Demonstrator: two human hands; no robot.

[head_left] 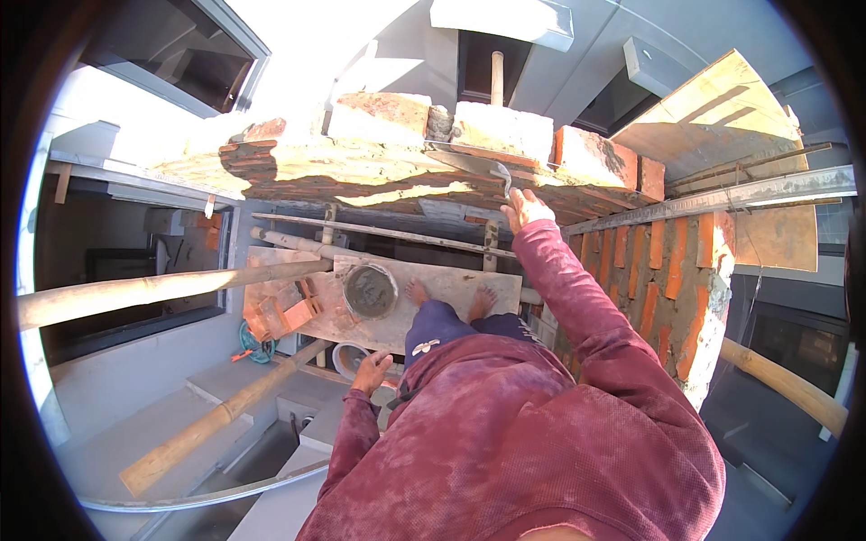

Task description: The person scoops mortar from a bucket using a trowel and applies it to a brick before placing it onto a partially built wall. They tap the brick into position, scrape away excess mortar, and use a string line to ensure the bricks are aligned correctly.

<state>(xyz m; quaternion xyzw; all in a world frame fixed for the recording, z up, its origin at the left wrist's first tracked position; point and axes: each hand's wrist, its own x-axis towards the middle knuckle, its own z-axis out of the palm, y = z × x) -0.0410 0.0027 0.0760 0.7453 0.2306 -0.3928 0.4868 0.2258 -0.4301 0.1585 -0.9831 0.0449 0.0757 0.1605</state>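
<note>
My right hand [525, 209] is closed round the handle of a trowel [469, 163]. The trowel's blade lies along the top of the brick wall [361, 167], just below the upper bricks. Along that wall top sit several bricks, among them a pale one [502, 132] and an orange one [595, 158], with grey mortar in a gap. My left hand [370, 371] hangs low at my side with fingers loosely bent and nothing visible in it. Beside it is a pale bucket [350, 359], partly hidden. A round bucket of wet grey mortar [371, 292] stands left of my feet.
I stand barefoot on a plank platform [424, 275]. Loose bricks [284, 311] and a teal coil [255, 343] lie left. Bamboo poles [171, 287] cross the left side. A long metal straightedge [722, 200] spans the right, above a brick pier [649, 279], near a plywood sheet [713, 117].
</note>
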